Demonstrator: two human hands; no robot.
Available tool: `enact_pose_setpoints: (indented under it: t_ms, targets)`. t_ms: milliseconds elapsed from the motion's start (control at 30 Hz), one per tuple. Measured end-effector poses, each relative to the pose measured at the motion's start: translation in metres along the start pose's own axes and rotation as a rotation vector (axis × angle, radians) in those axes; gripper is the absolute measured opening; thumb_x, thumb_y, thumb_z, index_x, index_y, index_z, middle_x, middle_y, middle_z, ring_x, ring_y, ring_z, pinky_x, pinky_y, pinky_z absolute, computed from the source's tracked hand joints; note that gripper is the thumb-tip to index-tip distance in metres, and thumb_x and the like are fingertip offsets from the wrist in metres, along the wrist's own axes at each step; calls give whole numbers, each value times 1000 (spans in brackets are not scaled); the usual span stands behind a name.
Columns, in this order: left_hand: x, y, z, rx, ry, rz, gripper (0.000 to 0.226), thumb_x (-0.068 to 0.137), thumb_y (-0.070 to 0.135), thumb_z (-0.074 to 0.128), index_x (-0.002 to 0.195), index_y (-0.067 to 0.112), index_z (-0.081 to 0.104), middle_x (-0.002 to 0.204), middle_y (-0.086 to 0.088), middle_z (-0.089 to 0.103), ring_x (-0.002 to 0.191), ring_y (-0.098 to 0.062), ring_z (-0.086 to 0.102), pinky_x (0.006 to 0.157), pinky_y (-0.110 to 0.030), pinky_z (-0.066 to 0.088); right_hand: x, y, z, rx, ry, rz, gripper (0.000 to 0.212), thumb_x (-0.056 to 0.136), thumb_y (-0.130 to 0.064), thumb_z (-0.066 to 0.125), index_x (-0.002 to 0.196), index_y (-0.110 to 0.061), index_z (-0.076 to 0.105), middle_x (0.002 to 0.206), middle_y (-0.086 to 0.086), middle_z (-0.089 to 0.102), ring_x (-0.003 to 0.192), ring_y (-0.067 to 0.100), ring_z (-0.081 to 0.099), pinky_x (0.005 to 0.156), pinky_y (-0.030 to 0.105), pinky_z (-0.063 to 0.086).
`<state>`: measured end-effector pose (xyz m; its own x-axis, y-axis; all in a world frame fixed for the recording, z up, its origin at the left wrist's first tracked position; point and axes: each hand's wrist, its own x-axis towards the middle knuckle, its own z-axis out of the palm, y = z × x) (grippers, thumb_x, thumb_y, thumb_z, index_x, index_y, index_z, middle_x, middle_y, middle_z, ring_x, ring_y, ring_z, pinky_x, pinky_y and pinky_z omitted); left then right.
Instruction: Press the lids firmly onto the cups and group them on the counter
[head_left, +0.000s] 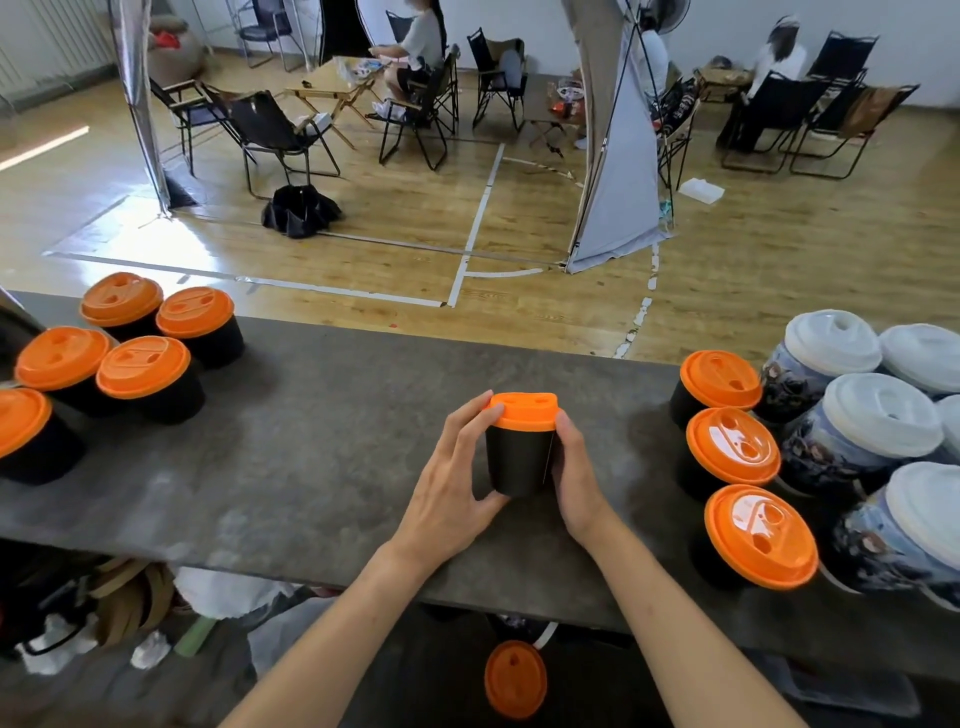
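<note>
Ok so the cup (519, 462) sits upright on the counter (322, 441), a bit right of centre in the frame, black with an orange lid (522, 410) on top. The lid looks level from here, but I can't tell if it's snapped all the way down.

Both hands are clamped on it. The left hand (452, 483) comes in from the left, fingertips up on the lid's rim and thumb down near the base of the cup. The right hand (576, 478) hugs the right side, and its fingers curl around the back where I can't see them.

At the left edge of the frame there's the left group (143, 366) — five black cups with orange lids, packed close together. On the right side is the right group (732, 447), three more of the same standing in a line from front to back. Just right of those are the white-lid cups (883, 415) with a printed pattern, bunched up against the right edge.

At bottom centre, below the counter's near edge, there's a spare lid (515, 678) — orange, and I can't tell whether it's sitting on a cup or not.

Across the top of the frame are a wood floor and folding chairs (280, 135), with people sitting in a few of them.
</note>
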<state>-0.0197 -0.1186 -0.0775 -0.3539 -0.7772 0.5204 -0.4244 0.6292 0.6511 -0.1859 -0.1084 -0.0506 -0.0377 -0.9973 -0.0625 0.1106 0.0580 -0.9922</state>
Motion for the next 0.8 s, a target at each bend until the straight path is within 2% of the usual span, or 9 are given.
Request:
enact_pose_setpoints:
  t_ms: [100, 167, 233, 367, 433, 500, 600, 733, 800]
  targets:
    - [0, 0, 0, 22, 23, -31, 91, 82, 14, 85, 154, 24, 30, 159, -4, 31, 146, -2, 32, 114, -14, 35, -1, 2, 2, -38, -22, -3, 68, 89, -79, 41, 128, -27, 62, 124, -2, 69, 118, 14, 63, 99, 29, 52]
    - [0, 0, 0, 20, 21, -42, 92, 82, 15, 86, 154, 27, 30, 157, -2, 31, 144, 1, 32, 112, -11, 35, 0, 4, 2, -55, -19, -8, 80, 79, -86, 48, 129, -25, 59, 125, 2, 66, 117, 15, 63, 98, 31, 53]
    - [-1, 0, 0, 17, 3, -35, 93, 82, 17, 87, 154, 28, 29, 157, -1, 31, 144, -3, 34, 111, -13, 37, 1, 4, 0, -37, -3, -7, 75, 80, -82, 53, 125, -22, 61, 120, 4, 66, 110, 14, 64, 93, 31, 54]
    - [0, -1, 3, 31, -13, -30, 97, 81, 17, 87, 155, 24, 26, 157, 1, 30, 143, -8, 38, 111, -16, 40, -1, 4, -1, 0, 1, -9, 63, 88, -65, 45, 125, -16, 62, 118, 6, 68, 111, 16, 64, 92, 27, 51]
    - [0, -1, 2, 40, 7, -42, 97, 79, 15, 88, 155, 24, 27, 156, 1, 30, 142, -1, 35, 109, -12, 38, -2, 3, -1, -6, -15, -3, 62, 90, -67, 44, 127, -20, 62, 120, 1, 69, 115, 14, 63, 93, 24, 50]
    - [0, -2, 1, 37, 11, -50, 98, 78, 14, 88, 155, 25, 28, 156, 1, 30, 140, 3, 34, 108, -8, 37, -2, 1, 0, -24, -19, 8, 73, 85, -77, 50, 132, -21, 60, 123, -1, 69, 117, 14, 64, 93, 23, 51]
    - [-1, -2, 3, 28, -6, -45, 99, 78, 15, 89, 155, 24, 28, 156, 1, 29, 137, -2, 38, 107, -8, 38, -2, 1, -1, -14, -4, 20, 70, 85, -72, 54, 130, -19, 61, 121, 1, 69, 115, 14, 65, 94, 26, 52]
    - [-2, -4, 6, 38, -19, -46, 101, 79, 18, 89, 156, 23, 23, 160, 0, 28, 139, -13, 43, 107, -13, 41, -2, 1, -2, 6, 14, 21, 63, 88, -64, 47, 126, -16, 63, 118, 4, 70, 112, 17, 65, 97, 32, 52]
    - [-1, -4, 5, 37, -7, -55, 102, 79, 19, 88, 157, 25, 22, 159, 1, 28, 138, -14, 44, 106, -23, 46, -1, 2, -1, 1, 32, 21, 66, 87, -65, 47, 127, -15, 63, 118, 5, 70, 111, 17, 65, 96, 33, 53]
